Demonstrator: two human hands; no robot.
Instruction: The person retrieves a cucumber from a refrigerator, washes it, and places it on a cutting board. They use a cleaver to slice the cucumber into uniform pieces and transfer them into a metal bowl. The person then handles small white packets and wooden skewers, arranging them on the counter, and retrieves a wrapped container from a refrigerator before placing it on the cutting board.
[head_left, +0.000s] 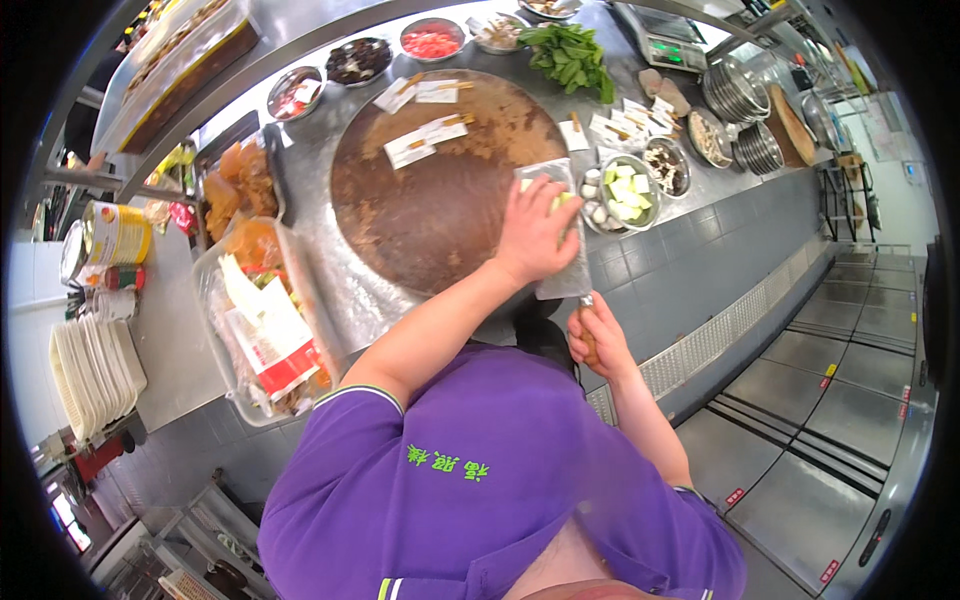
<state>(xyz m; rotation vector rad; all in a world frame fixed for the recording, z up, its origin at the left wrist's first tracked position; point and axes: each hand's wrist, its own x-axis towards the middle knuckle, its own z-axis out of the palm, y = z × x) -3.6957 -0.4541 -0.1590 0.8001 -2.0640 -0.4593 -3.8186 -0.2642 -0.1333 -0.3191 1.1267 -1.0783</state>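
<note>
My left hand (538, 229) lies flat with its fingers spread over the broad blade of a cleaver (564, 279), covering pale green vegetable pieces (559, 201) on it. The wooden handle (589, 346) is in my right hand (602, 339). The blade is at the right edge of a round wooden chopping block (442, 217). Several white paper slips (411, 148) with small yellowish-brown sticks lie on the block. Just right of the blade, a steel bowl (646, 222) holds more pale green chunks, beside a bowl of whitish pieces (598, 214).
A clear plastic tub (330, 341) with packaged food and a tray (279, 172) of orange-brown meat are at the left. Behind the block are bowls of red pieces (431, 41) and dark fungus (358, 61), leafy greens (571, 60) and a scale (667, 51). Stacked bowls (735, 90) stand right.
</note>
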